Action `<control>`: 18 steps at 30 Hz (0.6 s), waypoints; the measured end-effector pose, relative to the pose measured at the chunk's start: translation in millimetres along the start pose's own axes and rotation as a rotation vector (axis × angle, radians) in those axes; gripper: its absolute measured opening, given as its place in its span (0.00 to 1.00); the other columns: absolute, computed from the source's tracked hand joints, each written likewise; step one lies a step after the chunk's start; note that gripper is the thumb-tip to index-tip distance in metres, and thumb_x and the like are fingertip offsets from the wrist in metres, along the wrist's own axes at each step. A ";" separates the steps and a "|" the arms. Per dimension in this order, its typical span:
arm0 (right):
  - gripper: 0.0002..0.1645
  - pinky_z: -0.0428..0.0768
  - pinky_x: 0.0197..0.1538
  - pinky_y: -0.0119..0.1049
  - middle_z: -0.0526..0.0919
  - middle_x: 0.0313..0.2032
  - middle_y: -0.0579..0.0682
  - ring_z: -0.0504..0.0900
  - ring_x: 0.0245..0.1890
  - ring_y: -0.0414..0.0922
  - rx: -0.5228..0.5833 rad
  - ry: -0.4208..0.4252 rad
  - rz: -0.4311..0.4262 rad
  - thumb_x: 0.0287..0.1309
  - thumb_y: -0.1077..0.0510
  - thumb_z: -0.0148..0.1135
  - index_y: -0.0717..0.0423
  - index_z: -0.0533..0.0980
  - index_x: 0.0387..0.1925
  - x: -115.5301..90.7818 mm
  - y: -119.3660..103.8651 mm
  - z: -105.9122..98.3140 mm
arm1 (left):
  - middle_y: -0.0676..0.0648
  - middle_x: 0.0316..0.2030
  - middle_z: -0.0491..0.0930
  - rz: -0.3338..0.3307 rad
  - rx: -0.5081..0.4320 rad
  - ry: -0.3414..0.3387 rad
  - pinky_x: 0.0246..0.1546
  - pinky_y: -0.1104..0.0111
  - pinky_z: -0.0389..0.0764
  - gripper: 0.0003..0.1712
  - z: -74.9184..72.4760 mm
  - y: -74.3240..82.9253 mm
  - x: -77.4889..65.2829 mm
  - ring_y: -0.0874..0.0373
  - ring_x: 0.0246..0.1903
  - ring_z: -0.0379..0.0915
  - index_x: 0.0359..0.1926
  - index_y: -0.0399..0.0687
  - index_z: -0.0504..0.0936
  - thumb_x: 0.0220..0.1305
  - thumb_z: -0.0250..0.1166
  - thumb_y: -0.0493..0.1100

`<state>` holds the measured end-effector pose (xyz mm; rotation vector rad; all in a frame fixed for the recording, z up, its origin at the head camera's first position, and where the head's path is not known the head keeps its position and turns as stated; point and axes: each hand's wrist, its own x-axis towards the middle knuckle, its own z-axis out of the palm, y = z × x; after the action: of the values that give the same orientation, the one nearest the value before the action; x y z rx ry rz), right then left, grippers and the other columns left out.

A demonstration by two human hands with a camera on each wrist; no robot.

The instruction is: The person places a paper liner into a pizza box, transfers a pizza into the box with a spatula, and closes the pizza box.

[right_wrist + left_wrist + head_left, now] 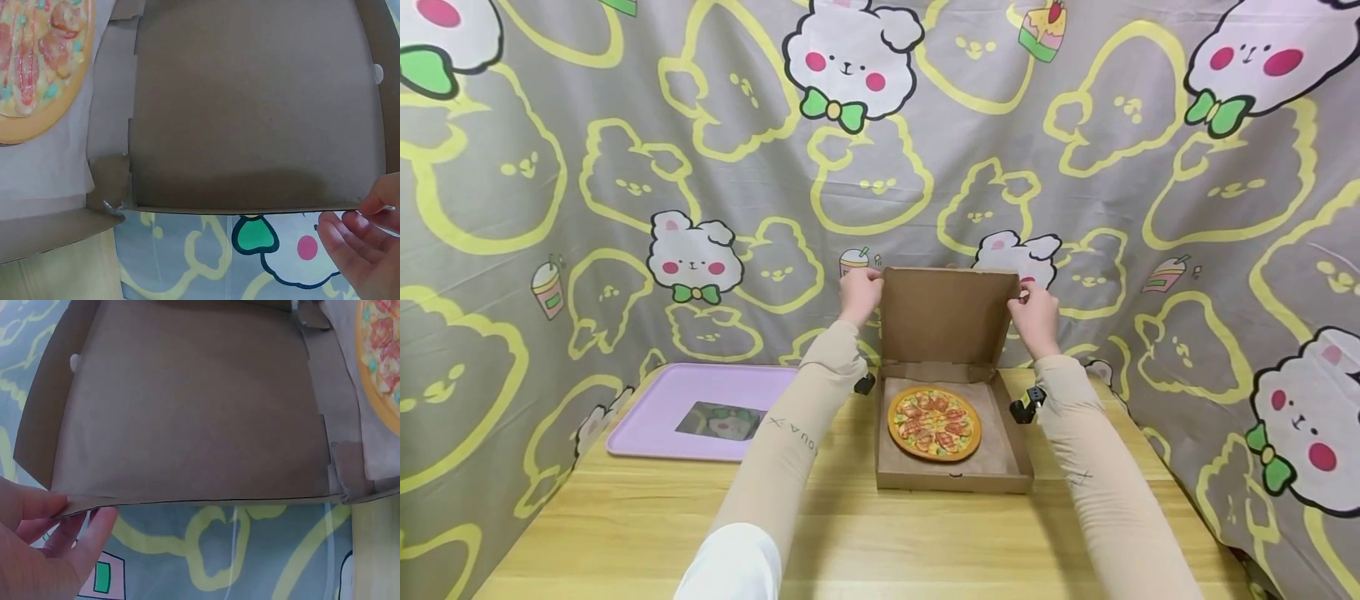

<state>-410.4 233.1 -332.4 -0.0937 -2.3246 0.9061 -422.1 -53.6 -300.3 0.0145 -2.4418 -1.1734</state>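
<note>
A brown cardboard pizza box point(955, 482) stands on the wooden table with its lid point(946, 317) raised nearly upright. Inside its base, on a sheet of paper point(891, 433), lies a round pizza point(934, 423) with an orange-yellow crust. My left hand point(859, 293) pinches the lid's upper left corner; the left wrist view shows thumb and fingers point(94, 540) on either side of the cardboard edge. At the opposite upper corner my right hand point(1036, 315) pinches the lid between thumb and fingertips point(337, 228).
To the left lies a lilac tray point(647, 417) with a dark rectangular patch point(718, 421) in its middle; my left forearm overlaps its right end. A patterned grey curtain point(880, 192) hangs behind the box and along both sides of the table point(850, 542).
</note>
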 end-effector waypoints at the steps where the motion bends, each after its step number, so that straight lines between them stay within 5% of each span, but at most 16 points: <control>1: 0.20 0.76 0.40 0.53 0.83 0.32 0.63 0.79 0.36 0.60 0.002 0.006 -0.003 0.53 0.63 0.53 0.62 0.79 0.48 -0.1 -0.6 -0.9 | 0.45 0.48 0.86 0.005 -0.004 0.007 0.56 0.58 0.78 0.13 -0.4 0.4 -0.2 0.46 0.53 0.79 0.47 0.47 0.87 0.64 0.60 0.40; 18: 0.16 0.73 0.41 0.47 0.82 0.32 0.61 0.78 0.36 0.57 0.150 0.144 -0.054 0.52 0.63 0.55 0.62 0.78 0.44 -9.1 -9.3 -15.5 | 0.43 0.43 0.87 0.092 -0.211 0.108 0.47 0.62 0.82 0.12 -3.2 5.3 -11.2 0.50 0.40 0.83 0.48 0.43 0.86 0.67 0.60 0.39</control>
<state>-392.6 232.6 -322.7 -0.0325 -2.1104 1.0093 -409.8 -50.5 -298.7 -0.0945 -2.1913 -1.3463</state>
